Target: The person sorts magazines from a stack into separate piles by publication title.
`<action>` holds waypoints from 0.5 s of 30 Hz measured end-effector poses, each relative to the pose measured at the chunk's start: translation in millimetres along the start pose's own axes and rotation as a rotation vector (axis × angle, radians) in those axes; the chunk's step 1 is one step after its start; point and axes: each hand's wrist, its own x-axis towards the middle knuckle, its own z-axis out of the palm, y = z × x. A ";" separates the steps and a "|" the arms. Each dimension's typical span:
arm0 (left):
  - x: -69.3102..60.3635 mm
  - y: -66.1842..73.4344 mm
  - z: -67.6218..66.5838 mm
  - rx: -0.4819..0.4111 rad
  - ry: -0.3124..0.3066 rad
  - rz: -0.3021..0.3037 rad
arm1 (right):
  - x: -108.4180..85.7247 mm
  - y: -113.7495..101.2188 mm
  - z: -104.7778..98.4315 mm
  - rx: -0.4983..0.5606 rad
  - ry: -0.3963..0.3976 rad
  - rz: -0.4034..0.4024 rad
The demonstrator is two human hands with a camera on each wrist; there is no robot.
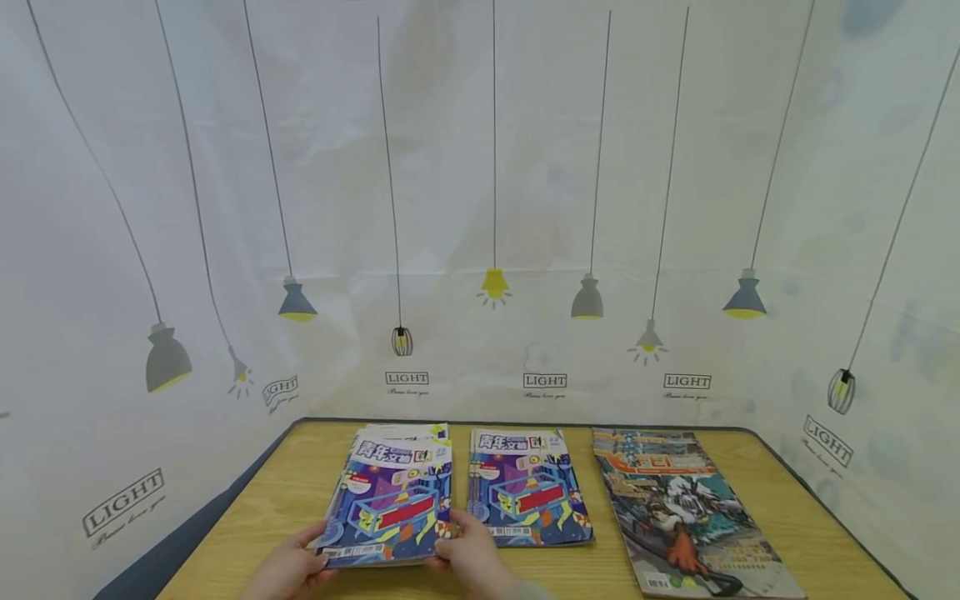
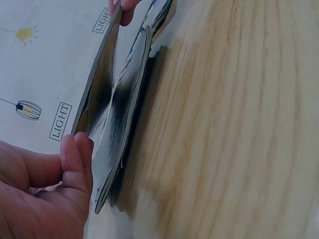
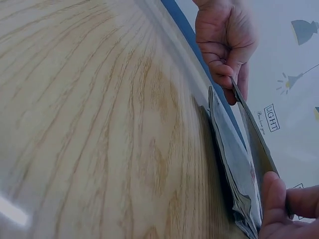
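A purple and blue magazine (image 1: 393, 500) is held by its near corners, its near edge raised above other magazines beneath it. My left hand (image 1: 288, 567) pinches the near left corner, and my right hand (image 1: 474, 557) pinches the near right corner. In the left wrist view the left hand (image 2: 50, 184) grips the lifted magazine (image 2: 102, 74) above a small stack (image 2: 119, 124). In the right wrist view the right hand (image 3: 289, 209) grips one end of the magazine (image 3: 254, 134), and the left hand (image 3: 227, 45) the other.
A second pile of the same purple magazines (image 1: 528, 492) lies just right of the held one. Farther right is a pile of larger magazines with a grey creature on the cover (image 1: 686, 517). The wooden table (image 1: 247, 508) ends at a light curtain (image 1: 480, 350) printed with lamps.
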 end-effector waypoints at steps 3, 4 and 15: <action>-2.3 0.0 -4.6 0.023 0.010 -0.010 | 1.4 2.8 2.9 -0.027 -0.027 0.021; -2.4 -0.3 -6.0 0.032 0.017 -0.014 | 2.2 3.9 3.1 -0.037 -0.039 0.037; 3.7 -3.5 -17.4 0.289 0.144 0.013 | 4.2 13.2 7.3 -0.120 -0.071 0.079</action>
